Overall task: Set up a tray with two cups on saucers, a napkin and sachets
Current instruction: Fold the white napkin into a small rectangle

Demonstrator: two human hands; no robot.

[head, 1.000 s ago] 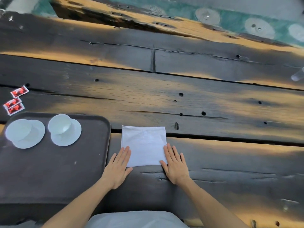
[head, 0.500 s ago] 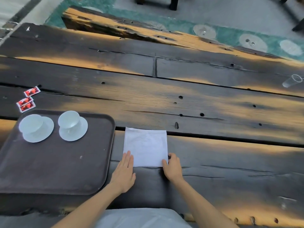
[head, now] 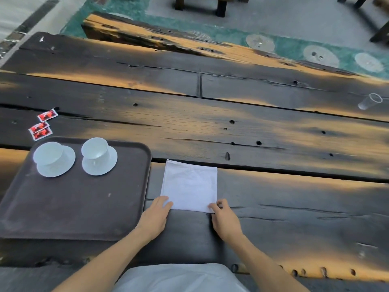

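white folded cloth napkin [head: 190, 185] is seen lying flat on the dark weathered plank table [head: 273, 207], just right of the dark brown rectangular plastic tray [head: 73, 207] and apart from its rim. the near left corner of the napkin is touched by the left hand [head: 155, 216], whose fingers are held together and laid flat, palm down, with nothing gripped. the near right corner is met by the right hand [head: 225, 220], whose fingers are curled with thumb and fingertips at the napkin's edge; whether the cloth is actually pinched cannot be told.

on the far part of the tray two white round saucers are set side by side, each with a white cup on it: the left saucer [head: 61, 165] carries a cup [head: 48, 153] and the right saucer [head: 101, 164] carries a second cup [head: 94, 148] with its hollow visible. the near part of the tray is bare.

three small red and white sachets [head: 42, 127] are seen on the table beyond the tray's far left corner, off the tray. a clear plastic cup [head: 369, 101] is seen lying on its side far to the right on the table.
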